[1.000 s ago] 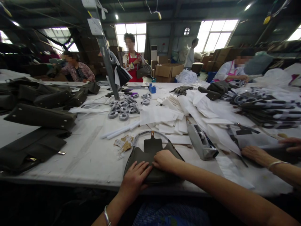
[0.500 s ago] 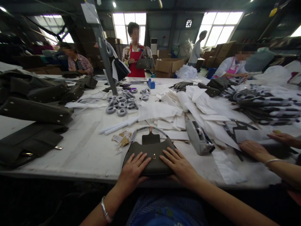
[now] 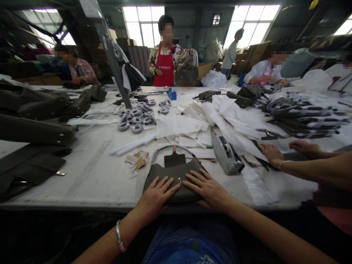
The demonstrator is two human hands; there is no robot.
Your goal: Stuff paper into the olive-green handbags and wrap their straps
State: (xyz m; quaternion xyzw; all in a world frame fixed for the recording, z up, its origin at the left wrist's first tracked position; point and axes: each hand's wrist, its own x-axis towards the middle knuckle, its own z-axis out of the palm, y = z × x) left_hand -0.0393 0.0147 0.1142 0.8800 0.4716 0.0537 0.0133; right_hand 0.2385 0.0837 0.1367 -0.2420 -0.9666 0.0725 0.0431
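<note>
A small olive-grey handbag (image 3: 173, 173) lies flat at the near edge of the white table (image 3: 96, 176), its flap open and pointing away from me. A wrapped strap arcs behind it. My left hand (image 3: 156, 197) rests flat on the bag's left half with fingers spread. On the right half my right hand (image 3: 206, 189) lies flat too, fingers stretched toward the small metal clasp between the two hands. Neither hand grips anything.
A grey tape dispenser (image 3: 227, 155) stands right of the bag. White paper sheets (image 3: 189, 129) and grey rolls (image 3: 134, 118) lie beyond. Dark bags (image 3: 35, 128) pile at the left. A co-worker's hands (image 3: 271, 152) work at my right; other people stand across the table.
My right hand went from bunched on the bag's flap to lying flat on its right half. The view tilted down slightly. The co-worker's hands moved further onto the table.
</note>
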